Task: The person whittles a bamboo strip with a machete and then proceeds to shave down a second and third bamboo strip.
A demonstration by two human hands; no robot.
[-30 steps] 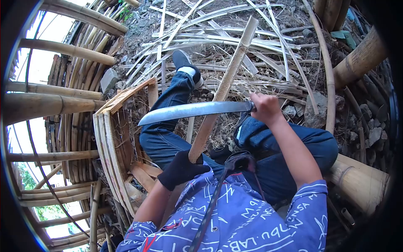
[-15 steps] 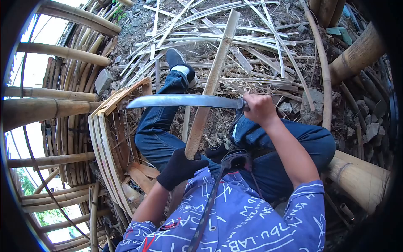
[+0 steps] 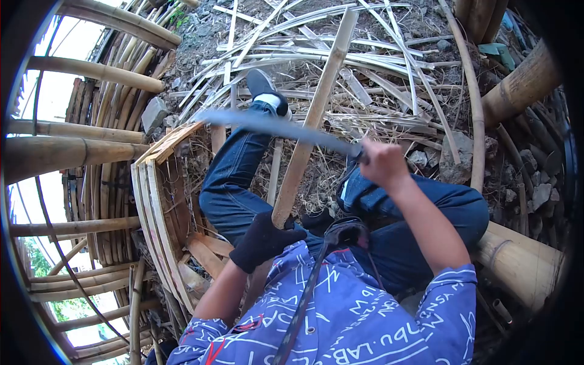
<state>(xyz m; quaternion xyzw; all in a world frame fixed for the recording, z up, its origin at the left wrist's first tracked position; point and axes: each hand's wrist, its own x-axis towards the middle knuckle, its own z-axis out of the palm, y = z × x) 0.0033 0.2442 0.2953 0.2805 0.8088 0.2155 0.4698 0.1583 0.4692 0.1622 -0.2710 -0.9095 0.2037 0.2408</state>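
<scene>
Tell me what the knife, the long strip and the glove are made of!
Knife: metal, probably steel; the blade looks grey and smooth, though blurred.
Strip: likely split bamboo, dull and unpainted; it's pale brown, straight and narrow.
Glove: probably cloth, black and matte, bending around the fingers.

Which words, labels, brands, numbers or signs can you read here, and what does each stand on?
"LAB.": white letters on the blue shirt.
Other lettering on the shirt: too folded or distorted to read surely.
Machete blade: blurred; any marking is unreadable.
No other readable label or sign.
</scene>
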